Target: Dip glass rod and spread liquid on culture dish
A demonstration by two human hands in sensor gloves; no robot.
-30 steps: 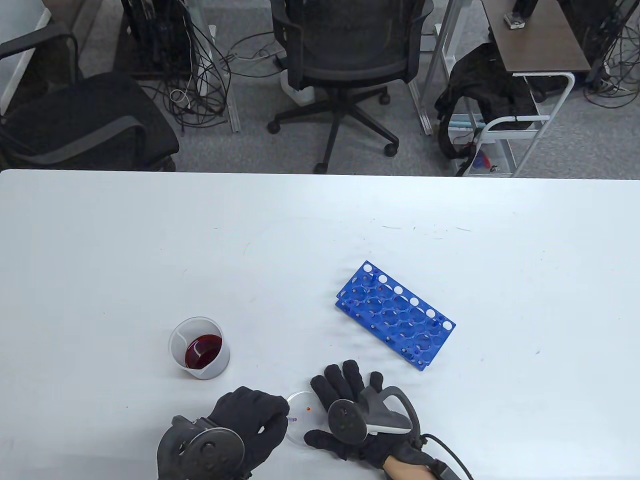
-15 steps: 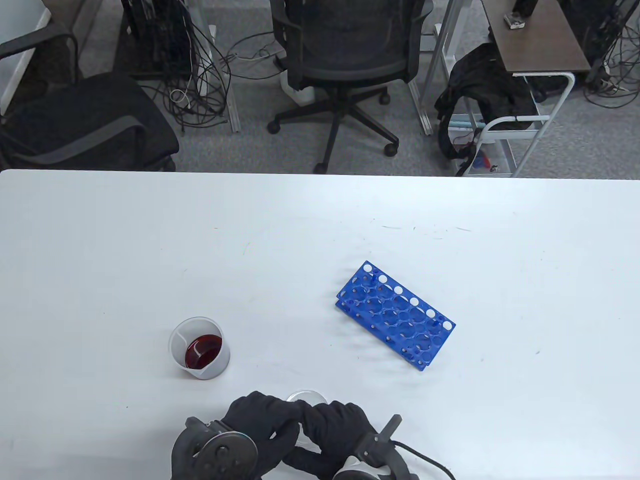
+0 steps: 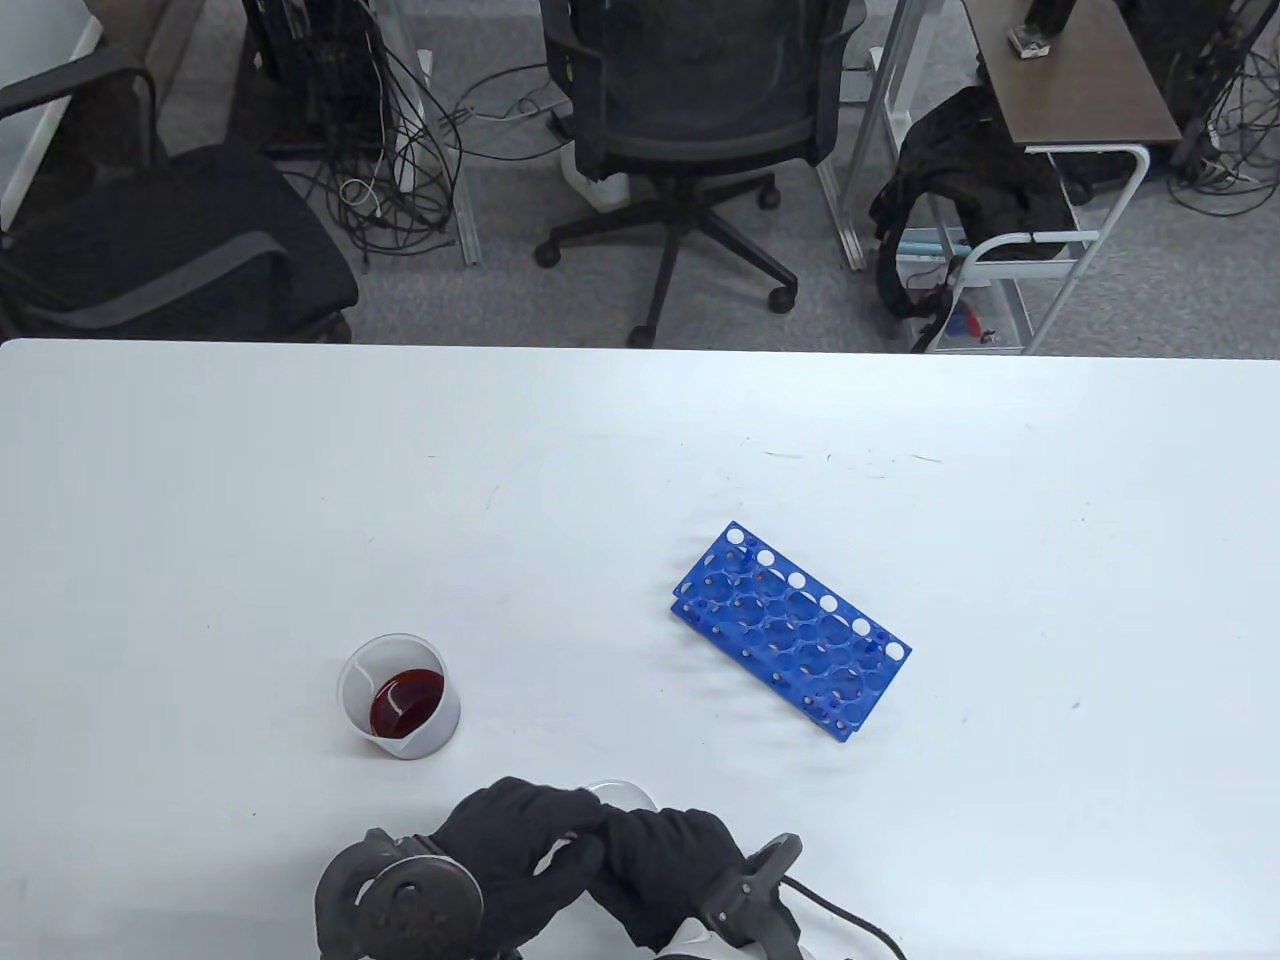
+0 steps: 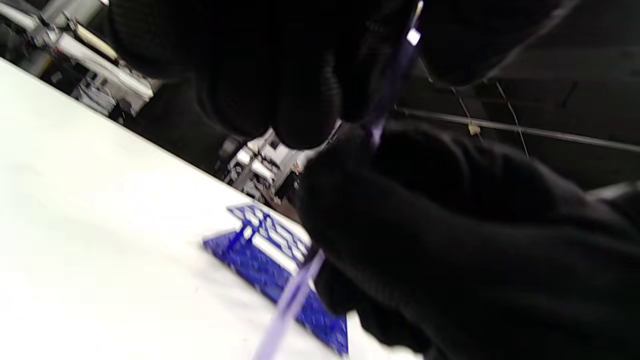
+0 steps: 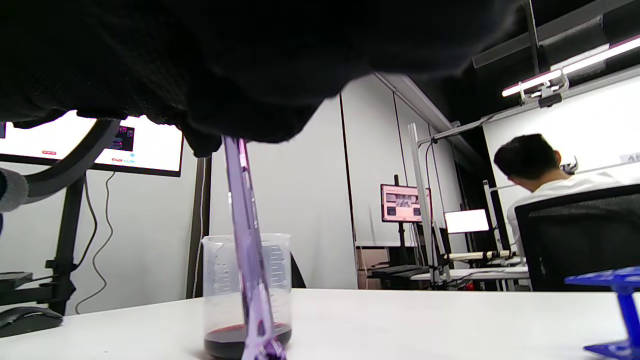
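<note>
A thin purple-tinted glass rod [image 4: 395, 75] runs between both gloved hands. My left hand [image 3: 560, 830] grips its upper part. My right hand [image 3: 640, 840] closes on it lower down. In the right wrist view the rod [image 5: 246, 240] hangs steeply from my right glove, its lower end close to the table. The clear culture dish [image 3: 622, 792] lies under the hands with only its far rim showing. A plastic beaker [image 3: 400, 705] with dark red liquid stands to the left and beyond the hands. It also shows behind the rod in the right wrist view [image 5: 275, 280].
A blue test-tube rack [image 3: 790, 630] lies on the white table [image 3: 640, 470] to the right and farther back; it also shows in the left wrist view [image 4: 265, 255]. Office chairs and cables stand beyond the table's far edge.
My right hand has left its flat rest beside the dish and come over it to meet my left hand at the rod. The dish is now mostly covered.
</note>
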